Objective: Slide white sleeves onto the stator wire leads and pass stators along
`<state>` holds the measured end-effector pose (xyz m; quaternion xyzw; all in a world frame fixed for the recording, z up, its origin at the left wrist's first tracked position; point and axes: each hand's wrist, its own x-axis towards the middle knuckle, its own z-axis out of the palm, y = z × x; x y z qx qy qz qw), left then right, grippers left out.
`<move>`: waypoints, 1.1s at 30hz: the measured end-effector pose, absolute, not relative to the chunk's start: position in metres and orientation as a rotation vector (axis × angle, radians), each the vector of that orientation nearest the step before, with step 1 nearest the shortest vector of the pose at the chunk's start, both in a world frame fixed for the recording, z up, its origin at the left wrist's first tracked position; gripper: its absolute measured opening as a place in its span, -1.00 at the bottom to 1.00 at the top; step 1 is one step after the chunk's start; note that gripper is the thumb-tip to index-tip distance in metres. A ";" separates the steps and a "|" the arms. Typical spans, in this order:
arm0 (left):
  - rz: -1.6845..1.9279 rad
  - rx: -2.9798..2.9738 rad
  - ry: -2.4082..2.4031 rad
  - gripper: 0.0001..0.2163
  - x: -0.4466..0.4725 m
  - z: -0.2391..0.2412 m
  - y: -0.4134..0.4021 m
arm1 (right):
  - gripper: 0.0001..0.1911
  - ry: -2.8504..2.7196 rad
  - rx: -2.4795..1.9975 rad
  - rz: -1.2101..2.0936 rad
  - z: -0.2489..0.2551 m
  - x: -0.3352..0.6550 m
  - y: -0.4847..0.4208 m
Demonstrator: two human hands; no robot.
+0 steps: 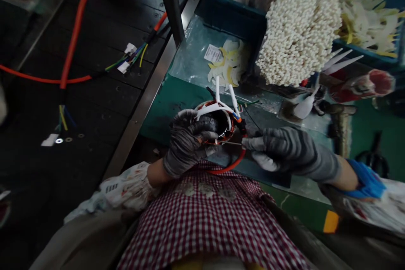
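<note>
A round copper-wound motor coil (pixel 221 125) with white sleeves and coloured wires sticking out of its top sits at the near edge of the green bench. My left hand (pixel 186 141), in a grey glove, is wrapped round the coil's left side. My right hand (pixel 284 149), also gloved, pinches a thin needle-like tool (pixel 229 143) whose tip points left into the coil's lower edge. An orange cable (pixel 229 166) curls from under the coil toward my checked apron.
A big bundle of white sticks (pixel 299 36) stands at the back right, with yellowish strips (pixel 368 12) in a blue bin behind it. Loose white and yellow scraps (pixel 228 65) lie on plastic sheet. Left is a dark conveyor (pixel 104 71) carrying orange cables (pixel 74 33) with connectors.
</note>
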<state>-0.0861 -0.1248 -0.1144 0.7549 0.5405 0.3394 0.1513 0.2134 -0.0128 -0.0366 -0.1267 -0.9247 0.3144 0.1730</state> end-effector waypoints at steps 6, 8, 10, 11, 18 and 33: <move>1.063 2.172 1.573 -0.64 -0.082 -0.114 -0.133 | -0.59 -2.790 -0.275 0.583 -0.025 0.216 -0.026; 1.114 2.141 1.557 -0.66 -0.079 -0.114 -0.134 | -0.61 -2.624 -0.319 0.832 -0.039 0.216 -0.019; 1.140 2.103 1.544 -0.71 -0.075 -0.113 -0.134 | -0.62 -2.459 -0.352 1.029 -0.053 0.214 -0.012; 1.148 2.092 1.536 -0.75 -0.073 -0.114 -0.135 | -0.62 -2.402 -0.366 1.078 -0.058 0.212 -0.011; 1.141 2.278 1.596 -0.88 -0.079 -0.127 -0.143 | -0.65 -2.627 -0.338 0.687 -0.046 0.205 -0.036; 0.929 2.559 1.405 -0.83 -0.089 -0.096 -0.109 | -0.58 -2.136 -0.954 0.924 -0.040 0.254 -0.060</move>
